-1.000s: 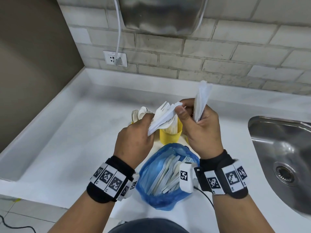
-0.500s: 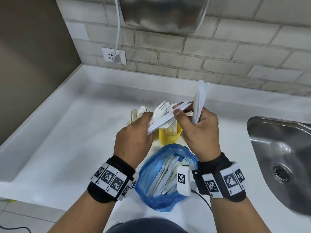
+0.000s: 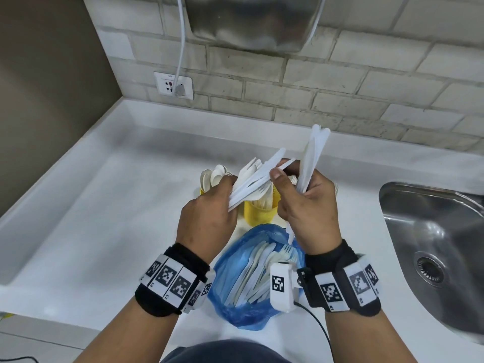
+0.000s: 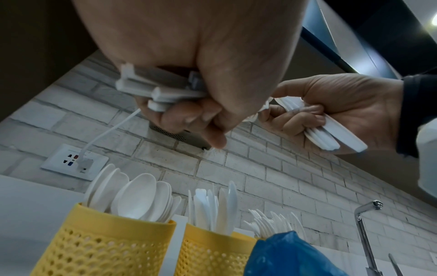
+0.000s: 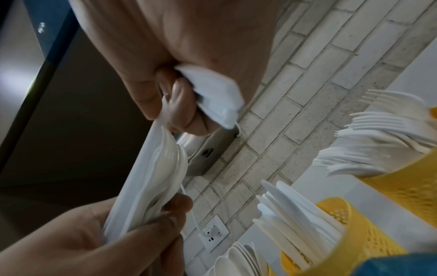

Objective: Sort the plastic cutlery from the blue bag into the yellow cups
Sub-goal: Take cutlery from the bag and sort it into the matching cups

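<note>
Above the blue bag (image 3: 235, 310), my left hand (image 3: 230, 192) grips a slanted bundle of white plastic cutlery (image 3: 251, 183), mixed forks and knives. My right hand (image 3: 282, 174) holds an upright bundle of knives (image 3: 313, 155) in its curled fingers. Its thumb and forefinger pinch the serrated tip of a knife (image 3: 284, 163) in the left bundle. Three yellow cups stand behind the bag: spoons (image 4: 106, 242), knives (image 4: 212, 248) and forks (image 5: 406, 183). More cutlery (image 3: 255, 271) lies inside the bag.
The white counter (image 3: 104, 218) meets a brick wall with a socket (image 3: 172, 85) and a plugged-in cable. A metal box (image 3: 251, 22) hangs on the wall. A steel sink (image 3: 432, 244) with a faucet (image 4: 364, 233) lies to the right.
My right thumb and forefinger have slid out along the left bundle to its tips, and a knife now sticks out to the right. Both hands stay above the cups.
</note>
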